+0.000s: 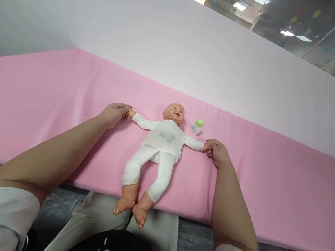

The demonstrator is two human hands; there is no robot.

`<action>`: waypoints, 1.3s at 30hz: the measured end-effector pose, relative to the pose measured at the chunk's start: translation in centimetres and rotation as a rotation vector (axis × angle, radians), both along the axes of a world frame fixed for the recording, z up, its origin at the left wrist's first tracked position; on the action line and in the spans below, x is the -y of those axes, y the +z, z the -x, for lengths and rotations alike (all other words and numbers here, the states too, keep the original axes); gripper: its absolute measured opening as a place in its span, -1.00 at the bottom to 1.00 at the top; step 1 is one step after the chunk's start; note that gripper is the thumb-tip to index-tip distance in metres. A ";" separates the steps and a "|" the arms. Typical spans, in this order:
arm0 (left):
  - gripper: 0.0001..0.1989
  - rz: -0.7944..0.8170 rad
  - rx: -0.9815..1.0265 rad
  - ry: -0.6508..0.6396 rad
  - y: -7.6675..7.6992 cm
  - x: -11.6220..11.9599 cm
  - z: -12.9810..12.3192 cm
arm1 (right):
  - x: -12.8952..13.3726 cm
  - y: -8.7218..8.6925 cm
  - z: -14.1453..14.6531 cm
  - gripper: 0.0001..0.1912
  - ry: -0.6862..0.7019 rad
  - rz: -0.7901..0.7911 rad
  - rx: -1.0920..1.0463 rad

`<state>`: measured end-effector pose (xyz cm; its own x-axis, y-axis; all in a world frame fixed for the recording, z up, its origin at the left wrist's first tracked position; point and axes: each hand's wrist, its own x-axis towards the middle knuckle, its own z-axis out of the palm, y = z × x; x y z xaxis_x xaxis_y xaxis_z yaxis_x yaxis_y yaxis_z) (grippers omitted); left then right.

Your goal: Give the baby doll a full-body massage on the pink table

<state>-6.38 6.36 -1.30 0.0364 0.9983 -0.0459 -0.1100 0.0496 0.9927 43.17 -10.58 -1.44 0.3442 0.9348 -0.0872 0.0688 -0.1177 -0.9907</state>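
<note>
A baby doll (165, 139) with a white cloth body lies on its back on the pink padded bench (270, 188). Its head is at the wall side, and its feet hang over the front edge near my legs. My left hand (116, 114) grips the doll's hand on the left, fingers closed around it. On the other side, my right hand (217, 152) pinches the doll's other hand. Both doll arms are stretched out sideways. Just beside the doll's head, a small bottle (196, 127) with a green cap rests on the bench, touched by neither hand.
Behind the bench rises a plain white wall (178, 40). Above it is a glass window (291, 26) with heart-shaped stickers and ceiling lights showing. The bench's front edge runs just before my knees, over a dark grey floor (194, 248).
</note>
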 end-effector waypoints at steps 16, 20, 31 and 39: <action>-0.69 -0.031 -0.007 -0.010 0.2 0.5 -0.1 | 0.6 1.1 0.3 -0.51 0.115 0.018 -0.074; -0.70 -0.049 -0.015 -0.019 0.0 0.2 0.0 | 0.4 0.9 0.4 -0.50 0.091 0.014 -0.037; -0.77 -0.043 -0.032 -0.022 0.3 0.1 -0.2 | 0.1 0.3 0.1 -0.41 0.071 0.006 -0.003; -0.85 -0.039 -0.042 -0.021 0.4 0.3 -0.5 | 0.3 0.2 0.1 -0.46 0.000 -0.007 0.014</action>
